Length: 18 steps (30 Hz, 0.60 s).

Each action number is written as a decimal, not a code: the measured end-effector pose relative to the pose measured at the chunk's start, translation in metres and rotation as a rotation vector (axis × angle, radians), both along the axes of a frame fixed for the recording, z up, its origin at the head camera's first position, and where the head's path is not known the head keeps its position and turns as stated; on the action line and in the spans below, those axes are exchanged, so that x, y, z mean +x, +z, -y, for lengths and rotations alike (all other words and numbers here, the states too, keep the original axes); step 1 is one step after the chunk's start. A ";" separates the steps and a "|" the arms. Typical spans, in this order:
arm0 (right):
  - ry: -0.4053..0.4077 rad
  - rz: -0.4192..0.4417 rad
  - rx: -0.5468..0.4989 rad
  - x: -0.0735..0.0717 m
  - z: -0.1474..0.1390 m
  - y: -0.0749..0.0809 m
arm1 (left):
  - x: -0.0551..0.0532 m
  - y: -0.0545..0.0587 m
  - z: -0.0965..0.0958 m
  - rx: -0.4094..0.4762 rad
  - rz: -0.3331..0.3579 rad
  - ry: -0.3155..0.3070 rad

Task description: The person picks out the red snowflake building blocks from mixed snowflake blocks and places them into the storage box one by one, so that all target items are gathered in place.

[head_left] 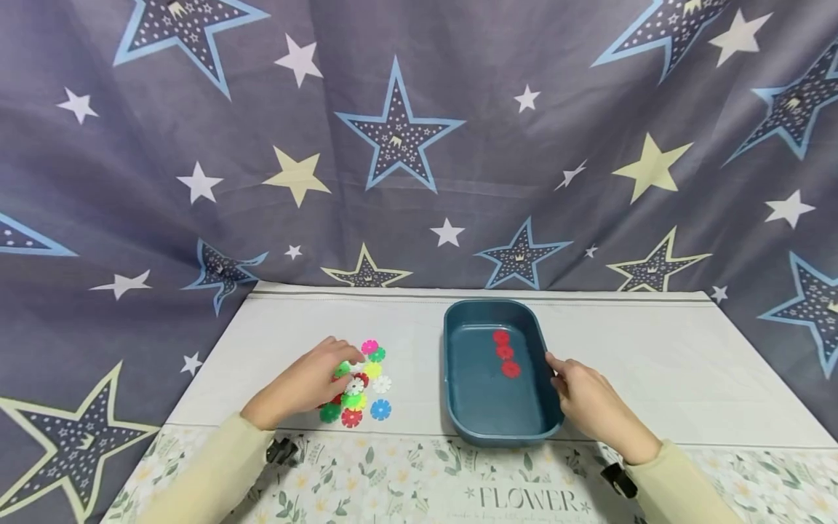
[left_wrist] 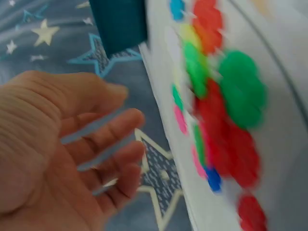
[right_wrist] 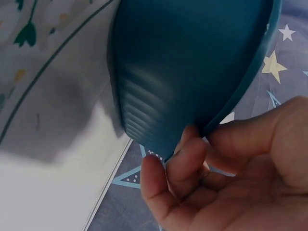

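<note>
My left hand (head_left: 313,376) hovers at the left side of a pile of notched, flower-shaped plastic discs. In the left wrist view its fingers (left_wrist: 113,127) are loosely bent and nothing is between them and the thumb. The pile includes a blue disc (head_left: 381,409), a yellow disc (head_left: 372,370), a pink disc (head_left: 369,347) and several red, green and white ones. My right hand (head_left: 592,399) pinches the right rim of a dark teal rectangular tub (head_left: 500,435), thumb on the edge and fingers against the outer wall. Three red discs (head_left: 504,352) lie in a row inside it.
A white table cover (head_left: 655,364) with a floral front strip (head_left: 366,480) lies under everything. Behind it hangs a grey curtain (head_left: 504,182) printed with stars. Dark wrist straps (head_left: 618,480) sit at both sleeves.
</note>
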State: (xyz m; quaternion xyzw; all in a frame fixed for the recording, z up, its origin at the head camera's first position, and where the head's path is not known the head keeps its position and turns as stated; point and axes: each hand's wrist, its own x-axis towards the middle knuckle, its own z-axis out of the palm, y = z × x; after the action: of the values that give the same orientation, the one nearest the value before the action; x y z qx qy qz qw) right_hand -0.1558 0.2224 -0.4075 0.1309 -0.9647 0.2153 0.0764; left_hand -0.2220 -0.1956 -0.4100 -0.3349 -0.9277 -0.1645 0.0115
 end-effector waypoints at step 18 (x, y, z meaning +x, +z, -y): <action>-0.005 0.008 -0.014 0.000 0.004 0.001 | 0.001 -0.024 0.027 -0.079 0.135 0.170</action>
State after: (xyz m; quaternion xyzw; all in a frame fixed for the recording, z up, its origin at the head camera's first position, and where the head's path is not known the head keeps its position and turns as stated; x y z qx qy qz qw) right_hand -0.1556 0.2183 -0.4069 0.1271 -0.9638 0.2224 0.0739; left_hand -0.2215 -0.2227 -0.4345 -0.2434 -0.9572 -0.1485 -0.0502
